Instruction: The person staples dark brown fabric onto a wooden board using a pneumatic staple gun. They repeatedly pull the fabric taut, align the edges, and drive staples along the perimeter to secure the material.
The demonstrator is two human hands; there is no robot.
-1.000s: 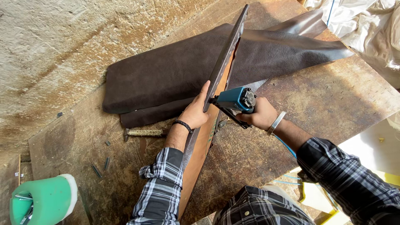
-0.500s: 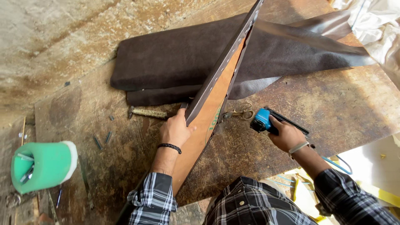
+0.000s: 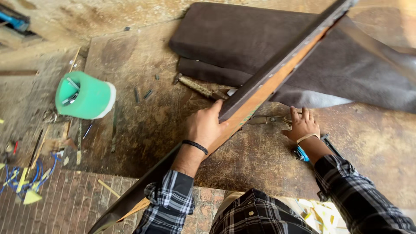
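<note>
Head view, single moment. The left hand (image 3: 206, 125) was closed on the lower edge of a long wooden panel (image 3: 255, 97) wrapped in dark brown leather-like sheet (image 3: 242, 39); thumb on the dark covered face, fingers under the bare orange-brown edge. Grip: clenched on the panel.

The panel stood on edge and tilted. Its long axis ran diagonally, from lower left near the person's lap up to the upper right corner of the view, crossing the worn table (image 3: 143, 125). The left hand held it at about mid-length.

The right hand (image 3: 302, 125) lay flat on the table just to the right of the panel, fingers spread, palm down. Grip: released, holding nothing that I could see. Its fingertips were touching or just short of a pair of metal pliers (image 3: 271, 118) lying on the table between the hand and the panel; contact could not be told for sure. The pliers' long axis ran roughly left-right, handles toward the right hand.

A blue tool (image 3: 302, 154) lay under the right wrist, mostly hidden.

The right hand was plainly the nearer one to the pliers; the left was occupied.

Elsewhere: green tub (image 3: 84, 96) with small metal pieces, well apart at left; a rough-handled tool (image 3: 197, 86) by the sheet's edge.
</note>
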